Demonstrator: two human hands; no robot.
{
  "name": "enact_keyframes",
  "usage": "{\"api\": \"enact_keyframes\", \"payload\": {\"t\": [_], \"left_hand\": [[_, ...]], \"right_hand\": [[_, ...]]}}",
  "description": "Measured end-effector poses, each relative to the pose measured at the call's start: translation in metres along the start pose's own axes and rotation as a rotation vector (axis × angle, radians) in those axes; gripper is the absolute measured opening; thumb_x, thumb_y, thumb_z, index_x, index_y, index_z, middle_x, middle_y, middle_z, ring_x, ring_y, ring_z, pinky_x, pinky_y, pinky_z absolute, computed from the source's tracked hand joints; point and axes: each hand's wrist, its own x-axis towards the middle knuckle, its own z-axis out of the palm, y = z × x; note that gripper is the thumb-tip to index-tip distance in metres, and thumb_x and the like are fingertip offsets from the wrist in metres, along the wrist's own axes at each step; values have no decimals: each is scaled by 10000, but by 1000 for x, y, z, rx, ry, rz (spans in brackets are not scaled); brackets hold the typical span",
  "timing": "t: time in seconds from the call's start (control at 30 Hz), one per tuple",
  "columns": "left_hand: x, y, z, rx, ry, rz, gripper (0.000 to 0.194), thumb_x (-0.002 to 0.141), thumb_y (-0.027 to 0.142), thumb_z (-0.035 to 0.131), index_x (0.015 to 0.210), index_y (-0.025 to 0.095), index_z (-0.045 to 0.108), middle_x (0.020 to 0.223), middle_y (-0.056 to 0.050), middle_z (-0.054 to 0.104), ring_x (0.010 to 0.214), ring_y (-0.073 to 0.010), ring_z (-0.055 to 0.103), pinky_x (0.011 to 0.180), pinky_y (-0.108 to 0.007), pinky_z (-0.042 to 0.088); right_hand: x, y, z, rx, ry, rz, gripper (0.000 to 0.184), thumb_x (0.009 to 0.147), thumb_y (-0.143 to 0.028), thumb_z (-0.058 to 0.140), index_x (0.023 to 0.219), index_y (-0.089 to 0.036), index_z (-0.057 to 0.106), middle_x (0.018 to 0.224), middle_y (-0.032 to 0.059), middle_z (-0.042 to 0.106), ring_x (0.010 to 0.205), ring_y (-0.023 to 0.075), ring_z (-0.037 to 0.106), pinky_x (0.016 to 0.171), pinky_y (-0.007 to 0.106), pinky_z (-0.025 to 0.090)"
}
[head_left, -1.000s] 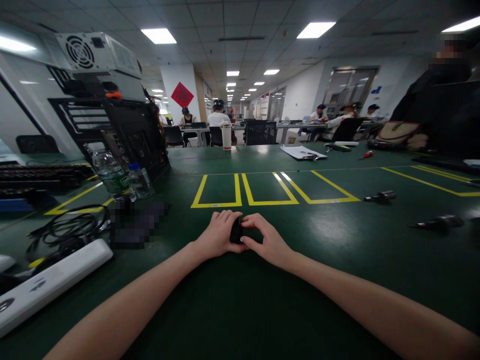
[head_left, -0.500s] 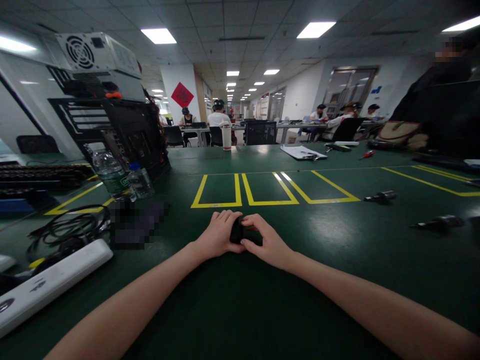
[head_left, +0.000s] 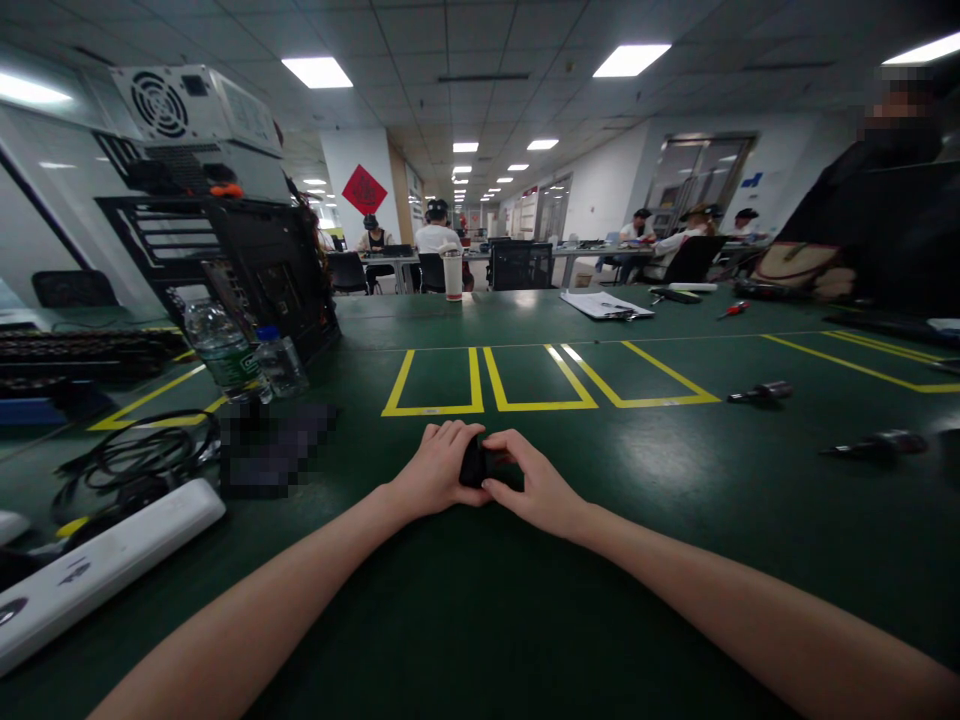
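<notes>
A small black object [head_left: 472, 466] is held low over the green table [head_left: 652, 450], in front of me; its kind is hard to make out. My left hand [head_left: 439, 465] wraps round its left side, fingers over the top and thumb below. From the other side, my right hand [head_left: 532, 485] curves its thumb and forefinger against the object's right end. The fingers hide much of it.
Yellow tape frames [head_left: 540, 405] mark the table ahead. At left stand a computer case [head_left: 277, 270], plastic bottles [head_left: 217, 345], coiled cable [head_left: 150, 440] and a white power strip [head_left: 112, 570]. Drill bits [head_left: 761, 392] lie at right. A clipboard [head_left: 607, 305] and a person [head_left: 847, 190] are farther off.
Both hands stay almost in place. A bit more of the black object shows between the right thumb and forefinger. The person at far right has shifted slightly left.
</notes>
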Motion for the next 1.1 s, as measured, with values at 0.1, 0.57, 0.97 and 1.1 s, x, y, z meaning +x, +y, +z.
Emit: {"api": "enact_keyframes", "payload": {"t": [0.1,0.57,0.97,1.1], "left_hand": [[0,-1,2,17,13,7,665,609,431,659,1147,169,369,1051,-82,493,950,-250,462,793,-359,333],[0,0,0,4,3,6,677,619,458,652,1160,171,362,1062,-85,488,959,-247,459,804,-361,329],[0,-2,2,-5,22,10,664,623,482,637,1152,176,377,1055,-80,498,943,-249,471,790,-361,339],[0,-2,3,11,15,5,688,602,447,664,1158,167,371,1058,-85,493,951,-253,467,791,-360,334]], "right_hand": [[0,0,0,-56,45,-56,287,725,-170,573,991,-209,472,1012,47,494,947,195,488,848,384,422],[1,1,2,56,-32,67,272,764,-223,539,1023,-207,458,988,38,521,906,182,531,804,382,460],[2,1,2,24,28,66,324,760,-211,541,1067,-212,439,1023,48,507,947,188,511,824,387,444],[1,1,2,34,-15,70,312,750,-208,549,1048,-208,454,994,43,515,913,186,526,804,385,454]]}}
